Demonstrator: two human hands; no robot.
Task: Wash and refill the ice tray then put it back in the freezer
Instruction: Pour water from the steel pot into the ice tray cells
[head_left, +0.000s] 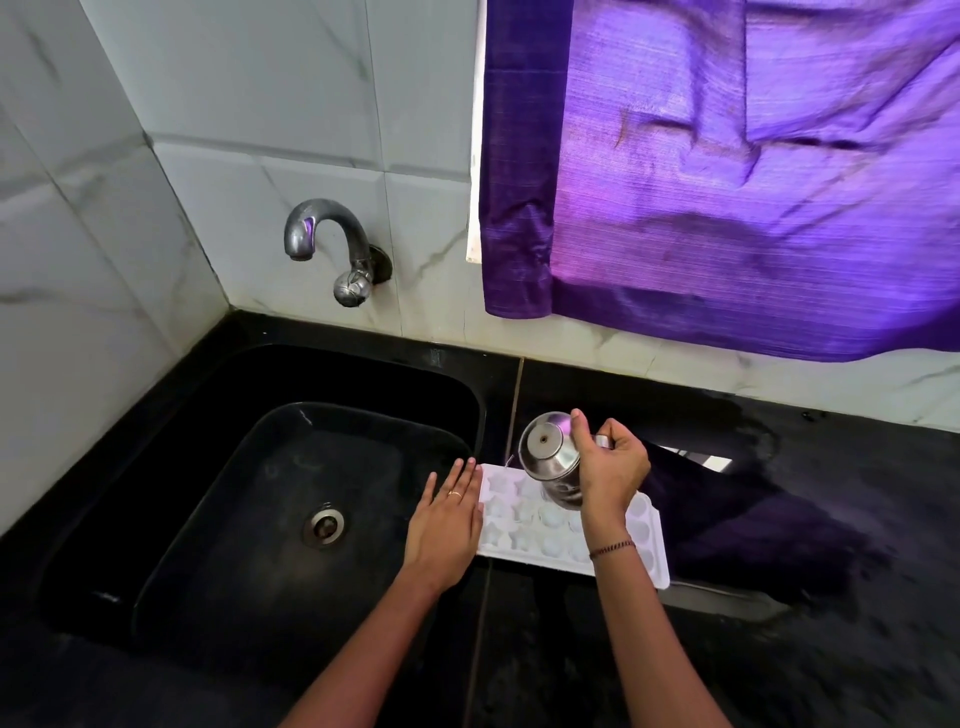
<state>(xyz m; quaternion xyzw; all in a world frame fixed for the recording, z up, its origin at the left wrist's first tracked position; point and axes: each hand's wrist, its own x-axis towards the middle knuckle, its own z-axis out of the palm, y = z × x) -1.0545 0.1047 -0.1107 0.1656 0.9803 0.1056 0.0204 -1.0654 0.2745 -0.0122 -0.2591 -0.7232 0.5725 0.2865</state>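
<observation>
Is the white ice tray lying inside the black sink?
No, the ice tray lies on the black counter, to the right of the sink.

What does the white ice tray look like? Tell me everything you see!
The ice tray is white, plastic-looking and rectangular, with rows of small cups: star shapes toward its left end, round ones toward its right. It lies flat on the black counter, just right of the sink. The left hand lies flat against its left end. The right hand tips a steel pot over it, its wrist hiding some cups. Whether they hold water is unclear.
</observation>
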